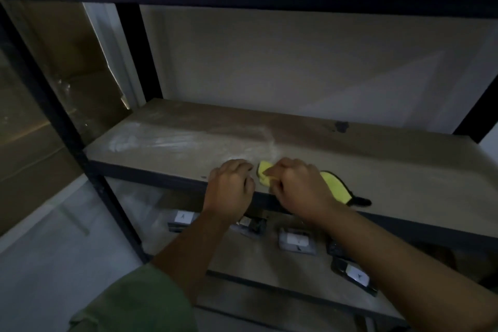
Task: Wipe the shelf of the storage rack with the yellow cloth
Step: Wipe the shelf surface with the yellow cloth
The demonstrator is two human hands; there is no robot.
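Note:
The brown shelf of the storage rack spans the middle of the view, with a pale dusty smear on its left half. The yellow cloth, edged in black, lies at the shelf's front edge. My right hand grips the cloth, fingers curled over its left end. My left hand sits just to the left of it at the shelf's front edge, fingers curled down; whether it touches the cloth is hidden.
A black upright post frames the rack on the left, with a cardboard box behind it. The lower shelf carries several small dark packets with white labels. A dark stain marks the shelf's back right.

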